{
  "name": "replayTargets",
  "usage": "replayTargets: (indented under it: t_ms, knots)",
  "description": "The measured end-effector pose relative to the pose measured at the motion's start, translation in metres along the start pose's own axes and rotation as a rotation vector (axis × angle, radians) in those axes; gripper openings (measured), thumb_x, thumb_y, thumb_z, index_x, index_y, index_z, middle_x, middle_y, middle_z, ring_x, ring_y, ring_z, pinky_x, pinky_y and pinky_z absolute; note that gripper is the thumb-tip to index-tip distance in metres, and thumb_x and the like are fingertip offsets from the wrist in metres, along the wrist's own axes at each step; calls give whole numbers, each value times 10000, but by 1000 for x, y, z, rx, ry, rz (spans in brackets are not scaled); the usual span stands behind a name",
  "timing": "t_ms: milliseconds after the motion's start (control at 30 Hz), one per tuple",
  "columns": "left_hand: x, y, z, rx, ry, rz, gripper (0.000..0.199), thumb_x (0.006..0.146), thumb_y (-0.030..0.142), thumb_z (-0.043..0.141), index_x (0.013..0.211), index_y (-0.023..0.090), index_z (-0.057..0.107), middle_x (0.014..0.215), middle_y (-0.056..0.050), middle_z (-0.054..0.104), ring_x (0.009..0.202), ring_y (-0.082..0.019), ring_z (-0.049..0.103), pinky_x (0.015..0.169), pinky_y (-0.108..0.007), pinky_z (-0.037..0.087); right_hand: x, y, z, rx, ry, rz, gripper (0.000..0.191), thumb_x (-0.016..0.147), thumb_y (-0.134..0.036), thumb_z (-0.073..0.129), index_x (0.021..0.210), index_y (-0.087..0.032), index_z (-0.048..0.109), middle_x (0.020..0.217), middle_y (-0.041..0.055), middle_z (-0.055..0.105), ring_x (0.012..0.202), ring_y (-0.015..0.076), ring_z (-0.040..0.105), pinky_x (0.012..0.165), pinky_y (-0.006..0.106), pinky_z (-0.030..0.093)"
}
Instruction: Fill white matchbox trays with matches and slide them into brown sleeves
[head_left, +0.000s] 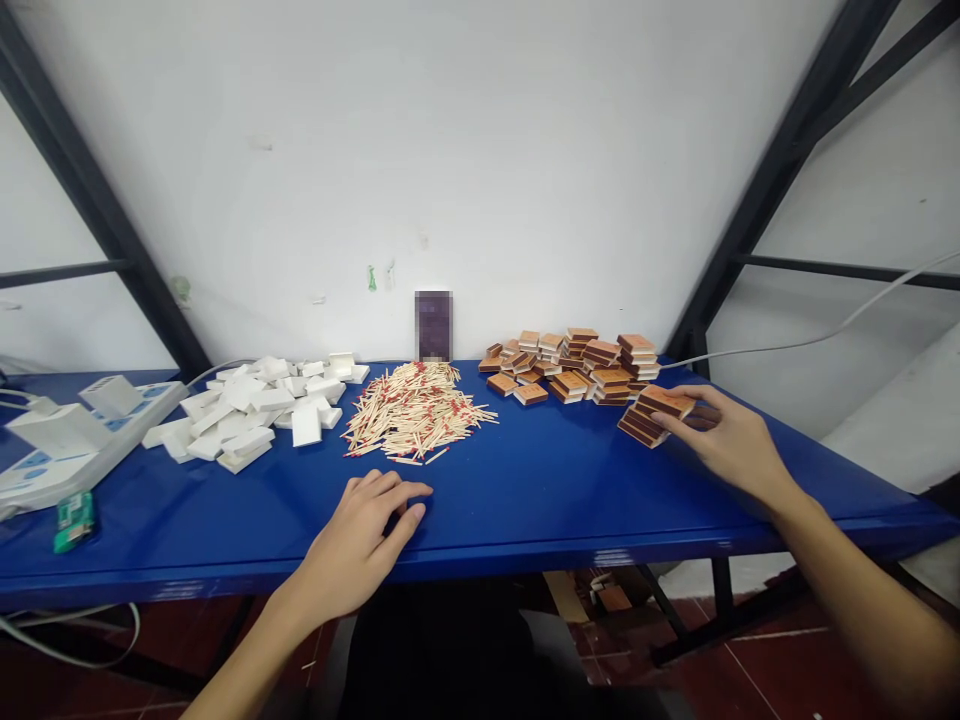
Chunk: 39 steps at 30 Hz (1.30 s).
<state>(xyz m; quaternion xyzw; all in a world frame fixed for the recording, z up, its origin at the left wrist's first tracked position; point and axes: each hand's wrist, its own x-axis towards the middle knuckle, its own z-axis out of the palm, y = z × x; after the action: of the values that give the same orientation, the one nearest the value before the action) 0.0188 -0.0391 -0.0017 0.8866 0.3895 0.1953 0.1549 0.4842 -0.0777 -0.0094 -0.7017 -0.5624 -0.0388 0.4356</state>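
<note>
My right hand point(731, 440) grips a matchbox point(666, 400) between thumb and fingers at the right of the table. Under and against that box are more brown-sided matchboxes point(639, 428), stacked at a slant; whether the hand bears any of them too is unclear. Palm down near the front edge, my left hand point(364, 530) has loosely bent fingers apart and holds nothing. Just beyond it lies a heap of red-tipped matches point(412, 415). Many orange and brown matchboxes point(570, 365) are piled at the back right, and white inner trays point(251, 400) lie in a heap on the left.
A power strip point(127, 430) with white plugs runs along the left side of the blue table point(510, 500). In front of it is a small green packet point(74, 520). A dark, blurred-out panel point(433, 325) leans on the back wall. A cable point(810, 335) crosses at right.
</note>
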Motion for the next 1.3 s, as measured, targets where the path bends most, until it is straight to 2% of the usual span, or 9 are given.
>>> replayTargets:
  t_ms: [100, 233, 633, 833, 867, 933, 1033, 1167, 1300]
  knots:
    - [0, 0, 1, 8, 14, 11, 360, 1026, 415, 365, 1253, 288, 615, 984, -31, 616, 957, -219, 534, 972, -449, 384, -2, -1, 3, -162, 91, -109, 416, 785, -518, 667, 1071, -218, 636, 1033, 77, 725, 775, 242, 685, 770, 375, 528]
    - [0, -1, 1, 23, 11, 8, 358, 1027, 416, 356, 1231, 285, 620, 987, -34, 609, 962, -223, 530, 949, -445, 395, -2, -4, 5, -288, 50, -183, 395, 807, -478, 630, 1085, -198, 615, 996, 89, 710, 824, 250, 671, 763, 358, 502]
    - [-1, -3, 2, 26, 23, -1, 319, 1015, 398, 399, 1200, 292, 636, 967, -24, 609, 954, -222, 546, 938, -452, 399, 0, -10, 7, -274, 31, -177, 373, 858, -487, 626, 1106, -211, 591, 1050, 104, 705, 913, 265, 667, 793, 347, 488]
    - [0, -6, -3, -144, 141, 38, 315, 1018, 381, 408, 1204, 253, 627, 1034, -41, 638, 988, -202, 584, 921, -371, 450, 8, -49, 15, -323, 425, -435, 254, 900, -398, 582, 996, -166, 617, 1100, 173, 659, 1122, 329, 579, 1021, 472, 403]
    - [1, -11, -8, -165, 187, 37, 314, 1016, 380, 409, 1190, 242, 632, 1037, -42, 642, 986, -196, 592, 899, -344, 463, 11, -59, 25, -303, 362, -498, 218, 910, -355, 563, 1004, -168, 622, 1047, 156, 673, 1071, 316, 598, 985, 468, 433]
    - [2, -27, -23, -120, 286, 21, 313, 1008, 387, 414, 1157, 231, 641, 1036, -43, 648, 983, -195, 602, 874, -321, 473, 20, -79, 50, -242, 56, -620, 220, 933, -288, 495, 1070, -178, 627, 1048, 131, 680, 1040, 287, 615, 935, 437, 482]
    - [5, -64, -47, 156, 380, -51, 343, 988, 409, 402, 1154, 224, 637, 1121, -61, 651, 1075, -251, 585, 940, -399, 450, 34, -96, 95, -302, -335, -599, 363, 912, -203, 456, 1251, -169, 581, 1232, 142, 631, 1123, 280, 602, 950, 430, 496]
    - [12, -111, -62, 551, 344, -129, 398, 945, 408, 435, 1261, 224, 593, 1311, -109, 585, 1234, -358, 499, 946, -541, 422, 44, -97, 131, -341, -430, -564, 416, 878, -120, 421, 1259, -142, 586, 1249, 165, 622, 1118, 297, 607, 938, 453, 499]
    - [24, -131, -64, 712, 269, -20, 356, 931, 329, 458, 1231, 219, 615, 1299, -149, 567, 1193, -367, 531, 904, -531, 450, 37, -98, 132, -333, -431, -566, 344, 880, -140, 443, 1167, -136, 632, 1127, 156, 659, 1037, 297, 608, 909, 442, 496]
